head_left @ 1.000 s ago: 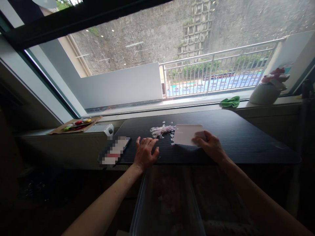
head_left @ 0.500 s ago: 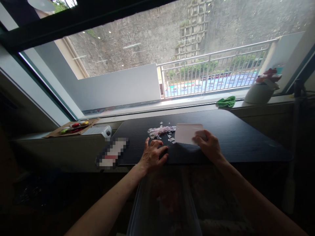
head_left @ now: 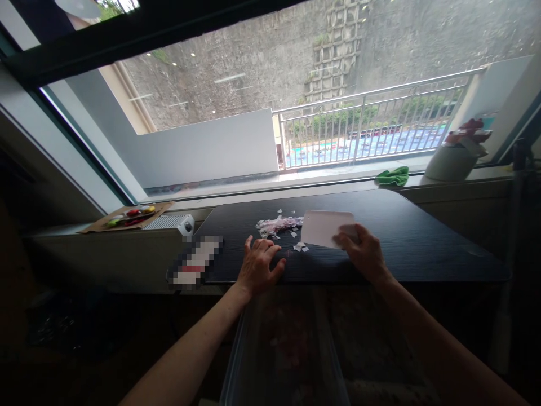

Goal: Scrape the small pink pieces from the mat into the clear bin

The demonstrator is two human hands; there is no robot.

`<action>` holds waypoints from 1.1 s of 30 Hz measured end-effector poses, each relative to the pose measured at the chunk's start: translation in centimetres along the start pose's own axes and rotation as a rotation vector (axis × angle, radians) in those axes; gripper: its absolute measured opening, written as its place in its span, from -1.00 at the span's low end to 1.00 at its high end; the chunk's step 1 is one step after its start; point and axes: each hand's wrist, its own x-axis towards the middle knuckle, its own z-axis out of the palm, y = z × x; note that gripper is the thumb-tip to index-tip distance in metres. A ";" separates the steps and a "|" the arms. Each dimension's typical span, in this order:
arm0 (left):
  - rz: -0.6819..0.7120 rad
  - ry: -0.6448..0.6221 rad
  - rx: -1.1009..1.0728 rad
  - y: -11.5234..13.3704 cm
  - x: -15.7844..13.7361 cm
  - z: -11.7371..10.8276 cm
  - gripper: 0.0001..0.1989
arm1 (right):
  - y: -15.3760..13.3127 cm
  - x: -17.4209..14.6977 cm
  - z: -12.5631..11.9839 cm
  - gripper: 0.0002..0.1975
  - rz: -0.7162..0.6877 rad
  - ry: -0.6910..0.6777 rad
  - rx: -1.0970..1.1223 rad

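My right hand point(head_left: 366, 251) grips a flat white card point(head_left: 327, 226) by its lower right corner. The card is rectangular, with a small hole near its upper left corner, and it tilts up from the dark table point(head_left: 406, 242). Its left edge meets a loose heap of small pale paper scraps point(head_left: 276, 225). A few stray scraps point(head_left: 301, 247) lie in a small clump below the card's lower left corner. Just in front of the heap, my left hand point(head_left: 262, 265) is open over the table with its fingers spread and holds nothing.
A blurred-out flat object point(head_left: 195, 262) lies at the table's left edge. Beyond the table, a green cloth point(head_left: 393, 176) and a pale container point(head_left: 452, 160) sit on the windowsill. A clear plastic bin point(head_left: 236, 349) stands below the front edge.
Stray scraps near the card's lower left corner have shifted into a small clump. My left hand has drawn slightly away from the card, and the whole view has shifted a little.
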 end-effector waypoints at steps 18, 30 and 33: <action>0.003 0.022 0.002 0.3 0.0 -0.2 -0.74 | 0.1 -0.2 -0.2 -0.87 -0.006 0.064 -0.007; -0.003 0.009 -0.001 0.4 0.0 -0.3 -0.74 | -0.2 -0.3 -0.3 -0.87 -0.003 0.050 -0.038; -0.005 0.011 -0.004 0.4 0.0 -0.3 -0.75 | -0.2 -0.3 -0.2 -0.87 -0.005 0.069 -0.062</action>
